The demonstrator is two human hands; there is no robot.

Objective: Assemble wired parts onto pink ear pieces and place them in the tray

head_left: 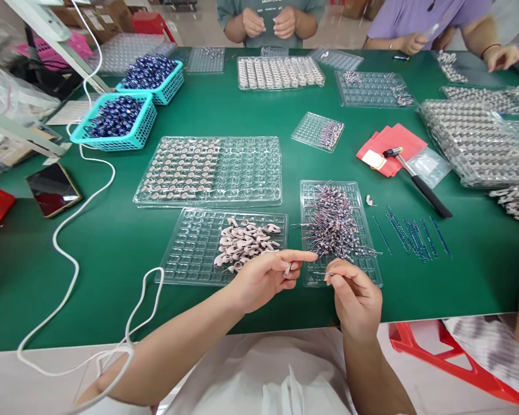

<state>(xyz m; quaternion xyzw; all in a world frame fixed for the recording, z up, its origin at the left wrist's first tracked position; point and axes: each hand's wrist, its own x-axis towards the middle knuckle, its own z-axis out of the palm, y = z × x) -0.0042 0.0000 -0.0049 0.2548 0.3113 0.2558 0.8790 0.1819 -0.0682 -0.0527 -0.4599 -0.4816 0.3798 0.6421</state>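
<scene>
Left hand point(263, 279) grips a pale shell point(288, 270), right hand point(358, 295) pinches a thin wired piece point(324, 274), likely readying both parts, next move seemingly calling for careful alignment.

In front of you is a big green table point(225, 112). Below its edge you can see a pale floor point(17, 383) with thin lines between the tiles. A red plastic stool point(480, 380) is down on your right. Far back on your left are brown boxes point(108, 20) near a red seat point(151, 24). A white post point(75, 55) stands on your left, and the room is bright
</scene>
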